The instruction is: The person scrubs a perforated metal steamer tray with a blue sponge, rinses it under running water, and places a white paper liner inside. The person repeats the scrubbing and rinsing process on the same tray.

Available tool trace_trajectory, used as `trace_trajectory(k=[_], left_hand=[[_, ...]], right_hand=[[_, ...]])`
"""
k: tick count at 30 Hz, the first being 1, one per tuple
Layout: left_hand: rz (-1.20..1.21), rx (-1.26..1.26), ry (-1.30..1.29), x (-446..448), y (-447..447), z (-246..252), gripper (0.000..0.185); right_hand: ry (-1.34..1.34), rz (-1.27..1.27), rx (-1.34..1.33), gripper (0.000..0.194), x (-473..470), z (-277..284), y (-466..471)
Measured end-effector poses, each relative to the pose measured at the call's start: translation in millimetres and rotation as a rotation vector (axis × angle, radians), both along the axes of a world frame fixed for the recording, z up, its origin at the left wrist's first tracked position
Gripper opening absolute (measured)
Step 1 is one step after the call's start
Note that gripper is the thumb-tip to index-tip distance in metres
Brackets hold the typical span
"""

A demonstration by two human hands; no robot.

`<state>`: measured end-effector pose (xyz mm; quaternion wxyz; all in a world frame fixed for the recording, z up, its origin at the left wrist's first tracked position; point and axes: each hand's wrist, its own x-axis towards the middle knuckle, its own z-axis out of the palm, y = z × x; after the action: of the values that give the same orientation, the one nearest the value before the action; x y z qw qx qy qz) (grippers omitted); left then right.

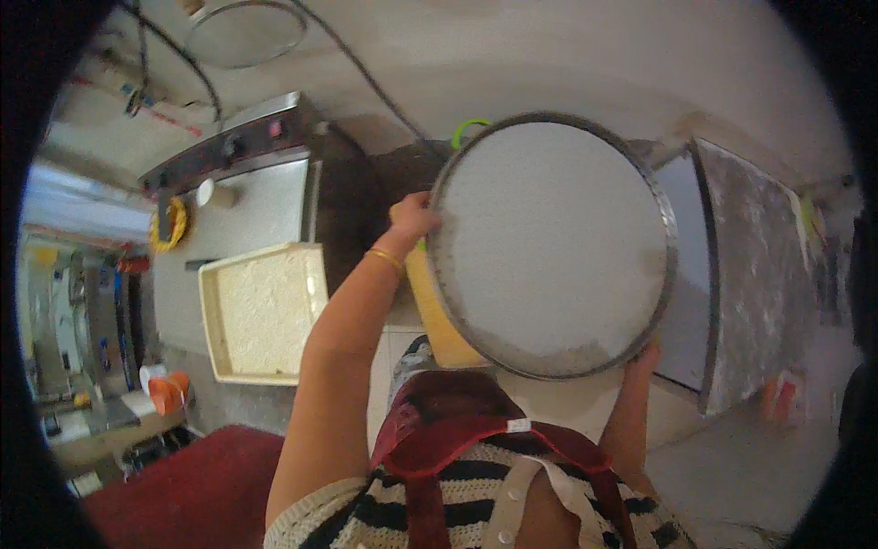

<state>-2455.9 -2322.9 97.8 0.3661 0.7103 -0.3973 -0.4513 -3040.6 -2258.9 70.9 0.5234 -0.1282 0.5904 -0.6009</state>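
Before me is a large round tray or sieve (549, 247) with a dark metal rim and a pale grey, flat face; which of the two it is I cannot tell. My left hand (414, 218) grips its rim at the left. At the lower right, my right hand (645, 358) holds the rim, its fingers largely hidden by the disc. Beneath the disc's left side shows part of a yellow container or board (439, 326), with a green curved handle or strip (470, 127) sticking out behind the top edge.
To the left, a cream plastic tray (211, 322) coated in white, flour-like residue sits near a metal appliance with knobs (233, 145), a white cup (214, 195) and a yellow coil (171, 225). At right stands a grey-topped bench or cabinet (751, 274). Dark cables hang above.
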Motion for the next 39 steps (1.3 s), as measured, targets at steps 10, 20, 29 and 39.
trace_trajectory(k=[10,20,29,39], left_hand=[[0.186,-0.171,-0.546,-36.9,60.9,40.2,0.064],[0.062,-0.152,-0.519,-41.3,291.6,82.3,0.033],[0.471,0.135,-0.51,-20.4,564.8,60.8,0.035],[0.964,0.418,-0.504,6.0,869.7,19.2,0.037]], right_hand=[[0.383,-0.007,0.107,0.053,-32.6,13.2,-11.3],[0.889,0.347,-0.429,0.033,128.1,113.1,-59.2],[0.484,1.272,-0.6,0.014,423.2,156.4,134.3],[0.584,2.082,-1.11,0.025,617.7,180.1,438.3]])
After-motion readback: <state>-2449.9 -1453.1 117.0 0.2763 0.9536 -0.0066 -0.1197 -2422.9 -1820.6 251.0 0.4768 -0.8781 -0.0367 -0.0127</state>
